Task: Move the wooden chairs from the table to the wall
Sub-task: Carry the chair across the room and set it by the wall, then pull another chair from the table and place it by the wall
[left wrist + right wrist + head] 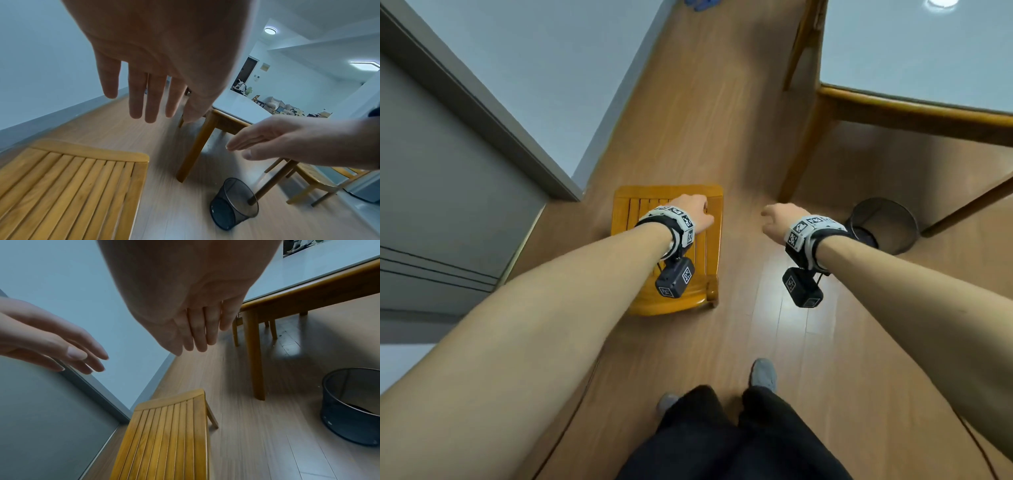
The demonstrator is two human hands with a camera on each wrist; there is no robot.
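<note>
A yellow wooden chair (631, 219) with a slatted seat (68, 186) stands on the floor close to the pale wall (544, 68) and a grey door. My left hand (693, 214) hovers above the seat with straight fingers (135, 97), holding nothing. My right hand (779, 219) hangs over the bare floor to the chair's right, fingers (200, 331) straight and together, also empty. The wooden table (914, 109) with a pale glass top stands at the upper right. In the left wrist view another wooden chair (314, 180) sits beneath the table.
A black mesh wastebasket (883, 224) stands on the floor beside the table leg (804, 150), right of my right hand. Wood-look flooring (722, 120) runs as a lane between wall and table. My feet (763, 373) are behind the chair.
</note>
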